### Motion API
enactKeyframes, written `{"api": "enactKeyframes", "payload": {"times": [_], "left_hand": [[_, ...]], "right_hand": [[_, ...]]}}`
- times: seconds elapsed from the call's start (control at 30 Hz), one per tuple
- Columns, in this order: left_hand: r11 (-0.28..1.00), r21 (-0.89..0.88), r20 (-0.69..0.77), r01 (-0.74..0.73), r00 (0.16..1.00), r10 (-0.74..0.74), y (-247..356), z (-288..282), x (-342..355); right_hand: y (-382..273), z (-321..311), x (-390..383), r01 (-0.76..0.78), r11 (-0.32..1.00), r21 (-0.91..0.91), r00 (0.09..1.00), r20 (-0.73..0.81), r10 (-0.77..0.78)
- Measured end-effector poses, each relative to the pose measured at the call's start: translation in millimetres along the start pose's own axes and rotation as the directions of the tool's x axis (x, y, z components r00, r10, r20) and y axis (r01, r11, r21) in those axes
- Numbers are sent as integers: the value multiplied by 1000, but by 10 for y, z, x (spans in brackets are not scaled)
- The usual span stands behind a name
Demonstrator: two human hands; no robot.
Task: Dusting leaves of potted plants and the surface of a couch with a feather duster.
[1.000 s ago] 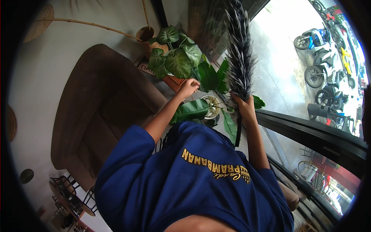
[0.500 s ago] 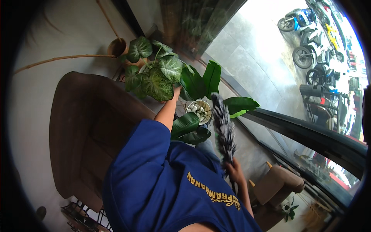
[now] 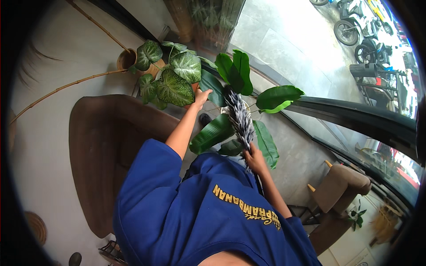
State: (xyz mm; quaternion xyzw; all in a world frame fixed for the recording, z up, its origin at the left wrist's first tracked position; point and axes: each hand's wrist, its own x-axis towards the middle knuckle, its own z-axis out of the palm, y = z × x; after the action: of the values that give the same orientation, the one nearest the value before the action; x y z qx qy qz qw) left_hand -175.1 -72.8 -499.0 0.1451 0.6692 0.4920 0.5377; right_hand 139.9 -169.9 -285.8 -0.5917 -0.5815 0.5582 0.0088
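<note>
My right hand (image 3: pixel 254 158) is wrapped round the lower part of a fluffy grey-and-black duster (image 3: pixel 239 114). The duster's tip reaches up among the broad green leaves of a potted plant (image 3: pixel 276 98), close to the leaf bases. It covers most of that plant's white pot. My left hand (image 3: pixel 203 98) stretches forward, closed at the edge of a dark green leaf (image 3: pixel 212 87) of the same plant. Just left of it stands a second plant with pale-veined leaves (image 3: pixel 175 86), its orange-brown pot partly hidden by foliage and my hand.
A brown armchair (image 3: pixel 95 164) stands close on my left. Along the right runs a window with a dark frame (image 3: pixel 355 119), with motorbikes (image 3: pixel 348 32) outside. Another brown chair (image 3: pixel 339 188) is at lower right. Long bamboo-like sticks (image 3: pixel 66 90) lean out from a brown pot (image 3: pixel 127 58).
The duster has moved left and up from beside the plant to in among its leaves, with my right hand following. My left hand now shows clearly at the leaf. The view has shifted.
</note>
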Motion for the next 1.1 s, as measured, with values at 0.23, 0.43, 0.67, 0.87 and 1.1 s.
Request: {"api": "enactKeyframes", "payload": {"times": [0.23, 0.43, 0.67, 0.87, 1.1], "left_hand": [[951, 284, 108, -124, 989, 97, 123, 28, -423], [824, 515, 186, -236, 969, 161, 29, 103, -615], [551, 631, 302, -546, 827, 474, -85, 185, -950], [596, 591, 320, -544, 836, 445, -61, 234, -1174], [714, 657, 75, -241, 964, 256, 193, 238, -1322]], "right_hand": [[102, 87, 4, 233, 946, 224, 969, 31, -246], [36, 110, -170, 181, 982, 57, 979, 82, -185], [257, 329, -576, 375, 902, 212, 925, -18, -380], [359, 446, -932, 479, 856, 195, 878, -115, -465], [545, 701, -1337, 426, 898, 111, 887, -244, -391]]}}
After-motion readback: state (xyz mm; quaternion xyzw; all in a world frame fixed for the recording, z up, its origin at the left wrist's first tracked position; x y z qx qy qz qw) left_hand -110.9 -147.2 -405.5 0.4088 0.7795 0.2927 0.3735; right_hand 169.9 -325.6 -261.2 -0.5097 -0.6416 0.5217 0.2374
